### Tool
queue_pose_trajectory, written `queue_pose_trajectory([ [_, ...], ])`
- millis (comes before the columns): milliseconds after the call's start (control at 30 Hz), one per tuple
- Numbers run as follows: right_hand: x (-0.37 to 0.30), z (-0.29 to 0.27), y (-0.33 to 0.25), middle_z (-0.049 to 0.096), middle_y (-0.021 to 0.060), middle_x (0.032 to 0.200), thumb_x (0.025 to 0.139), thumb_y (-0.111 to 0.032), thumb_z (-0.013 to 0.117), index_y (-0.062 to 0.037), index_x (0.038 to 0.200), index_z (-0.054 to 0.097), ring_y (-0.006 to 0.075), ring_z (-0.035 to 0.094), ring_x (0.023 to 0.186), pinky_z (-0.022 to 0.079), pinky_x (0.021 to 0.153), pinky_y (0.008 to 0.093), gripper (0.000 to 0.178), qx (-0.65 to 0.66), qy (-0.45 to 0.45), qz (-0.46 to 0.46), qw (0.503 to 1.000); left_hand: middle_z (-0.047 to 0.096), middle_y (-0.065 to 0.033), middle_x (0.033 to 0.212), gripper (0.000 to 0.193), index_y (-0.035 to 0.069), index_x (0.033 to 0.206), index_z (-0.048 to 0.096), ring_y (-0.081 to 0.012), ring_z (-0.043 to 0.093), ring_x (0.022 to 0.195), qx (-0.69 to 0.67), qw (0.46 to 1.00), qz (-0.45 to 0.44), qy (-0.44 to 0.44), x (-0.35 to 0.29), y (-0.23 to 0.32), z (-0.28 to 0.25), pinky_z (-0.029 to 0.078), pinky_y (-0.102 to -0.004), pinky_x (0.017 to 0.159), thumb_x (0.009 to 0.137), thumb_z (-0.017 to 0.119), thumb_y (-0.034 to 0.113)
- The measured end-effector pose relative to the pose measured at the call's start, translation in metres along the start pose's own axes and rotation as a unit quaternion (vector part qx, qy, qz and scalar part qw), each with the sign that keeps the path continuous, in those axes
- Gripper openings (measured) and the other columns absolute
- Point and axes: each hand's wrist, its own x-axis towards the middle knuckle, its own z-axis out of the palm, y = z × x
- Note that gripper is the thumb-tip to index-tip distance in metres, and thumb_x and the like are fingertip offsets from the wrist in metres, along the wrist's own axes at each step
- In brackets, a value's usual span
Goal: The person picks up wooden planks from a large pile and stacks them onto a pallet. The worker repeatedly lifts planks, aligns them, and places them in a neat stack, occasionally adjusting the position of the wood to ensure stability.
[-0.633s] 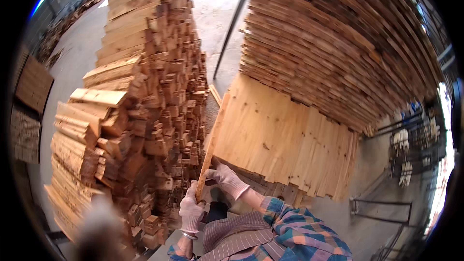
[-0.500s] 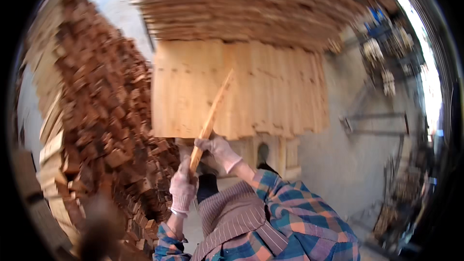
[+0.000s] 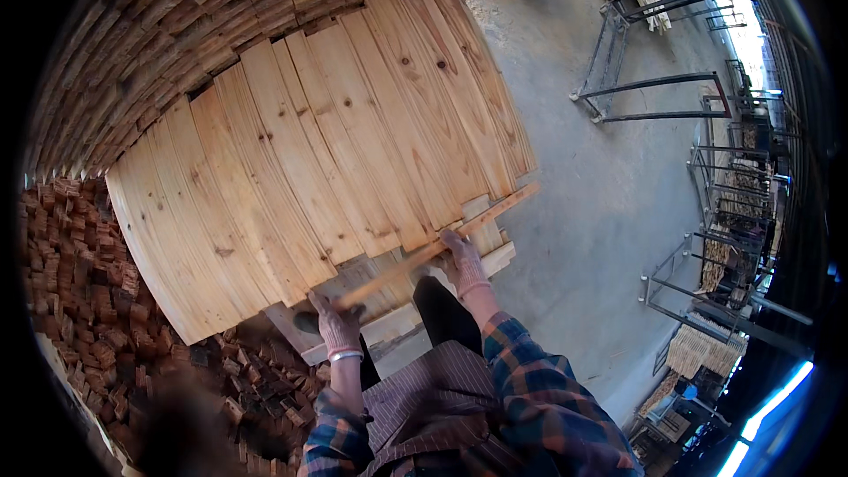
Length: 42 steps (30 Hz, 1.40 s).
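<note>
Both gloved hands are clamped on one long, narrow pale wooden slat (image 3: pixel 433 250) — the left hand (image 3: pixel 336 322) at its near end, the right hand (image 3: pixel 461 258) around its middle. The slat lies slantwise along the near edge of a flat layer of pale pine boards (image 3: pixel 309 159). Piled short brown wood offcuts (image 3: pixel 79 291) lie to the left, grey metal racks (image 3: pixel 654 97) on the concrete floor (image 3: pixel 583 212) to the right.
</note>
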Motion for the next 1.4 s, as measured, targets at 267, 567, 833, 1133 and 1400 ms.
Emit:
queue_pose_trajectory([
  [267, 0.020, 0.030, -0.018, 0.059, 0.0117, 0.108, 0.091, -0.018, 0.060, 0.0033, 0.118, 0.053, 0.0265, 0.061, 0.096, 0.055, 0.077, 0.0421, 0.035, 0.008, -0.022, -0.005, 1.000, 0.051, -0.0149, 0.129, 0.061, 0.009, 0.137, 0.041, -0.0350, 0.053, 0.114, -0.486, 0.843, -0.217, 0.075, 0.028, 0.026, 0.036, 0.046, -0.0573, 0.091, 0.092, 0.061, 0.045],
  [567, -0.040, -0.018, -0.001, 0.060, 0.0161, 0.106, 0.081, -0.021, 0.072, 0.0035, 0.114, 0.052, 0.0265, 0.064, 0.089, 0.056, 0.082, 0.0415, 0.045, -0.149, -0.102, -0.100, 0.978, 0.043, -0.0199, 0.144, 0.081, -0.002, 0.147, 0.027, -0.0262, 0.051, 0.123, 0.044, 0.984, -0.145, -0.093, -0.062, -0.020, -0.057, 0.042, -0.0315, 0.101, 0.086, 0.068, 0.030],
  [833, -0.130, 0.183, 0.073, 0.060, 0.0217, 0.117, 0.070, -0.039, 0.076, -0.0049, 0.138, 0.041, 0.0372, 0.059, 0.109, 0.050, 0.089, 0.0442, 0.083, -0.824, -0.404, -0.042, 0.395, 0.062, -0.0141, 0.108, 0.045, -0.002, 0.124, 0.051, -0.0250, 0.062, 0.097, -0.141, 0.981, -0.132, 0.016, -0.057, 0.021, -0.074, 0.052, -0.0383, 0.084, 0.091, 0.061, 0.028],
  [1133, -0.088, 0.205, 0.090, 0.049, 0.0186, 0.129, 0.071, -0.046, 0.075, -0.0042, 0.141, 0.036, 0.0351, 0.053, 0.116, 0.048, 0.094, 0.0414, 0.090, -0.835, -0.370, -0.309, 0.264, 0.057, -0.0060, 0.106, 0.037, 0.004, 0.113, 0.057, -0.0212, 0.055, 0.100, -0.593, 0.740, -0.137, 0.284, 0.068, -0.008, -0.087, 0.044, -0.0341, 0.090, 0.088, 0.064, 0.030],
  [1400, -0.103, 0.224, 0.097, 0.054, 0.0199, 0.127, 0.068, -0.051, 0.076, -0.0113, 0.140, 0.044, 0.0351, 0.053, 0.117, 0.041, 0.100, 0.0439, 0.088, -0.855, -0.469, -0.167, 0.145, 0.064, -0.0181, 0.093, 0.029, 0.004, 0.103, 0.057, -0.0323, 0.063, 0.082, -0.620, 0.726, -0.176, 0.240, 0.015, 0.003, -0.103, 0.052, -0.0445, 0.077, 0.087, 0.061, 0.028],
])
